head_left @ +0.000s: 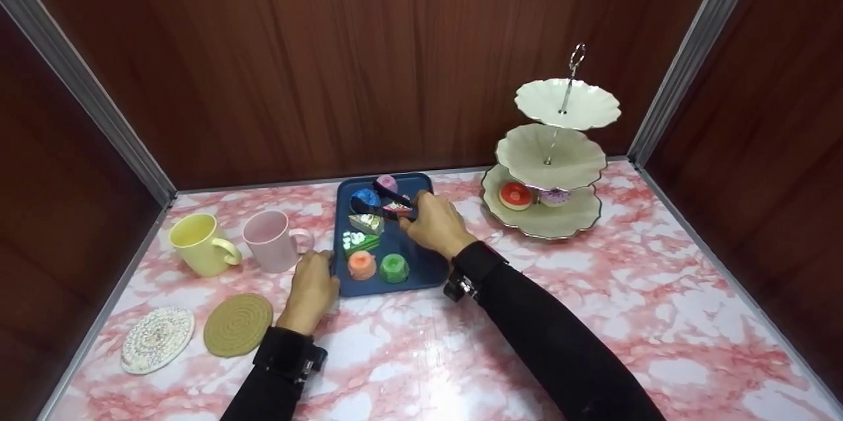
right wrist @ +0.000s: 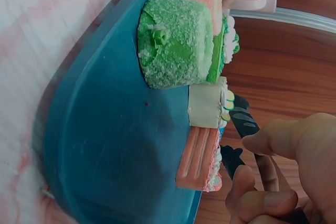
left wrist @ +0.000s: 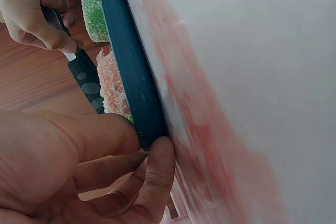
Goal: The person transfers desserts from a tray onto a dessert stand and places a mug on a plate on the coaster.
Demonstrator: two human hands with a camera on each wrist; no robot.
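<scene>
My right hand (head_left: 435, 223) grips black tongs (right wrist: 244, 118) over the far half of a dark blue tray (head_left: 421, 266). The two tong tips are spread apart around a blue toy cake (head_left: 366, 197). Below the tongs sits a pink cake slice (right wrist: 195, 158), beside a pale slice (right wrist: 205, 104). With thumb and fingers, my left hand (head_left: 311, 292) pinches the tray's left rim near its front corner. An orange cake (head_left: 361, 265) and a green cake (head_left: 394, 268) stand at the front, a green-and-white slice (head_left: 360, 243) behind them. A small pink cake (head_left: 387, 183) is at the back.
A three-tier stand (head_left: 550, 159) at the right holds a red-topped cake (head_left: 516, 196) and a purple one (head_left: 554, 197) on its bottom plate. Left of the tray are a pink mug (head_left: 269, 243), a yellow mug (head_left: 201, 246), a tan coaster (head_left: 238, 325) and a white one (head_left: 158, 340).
</scene>
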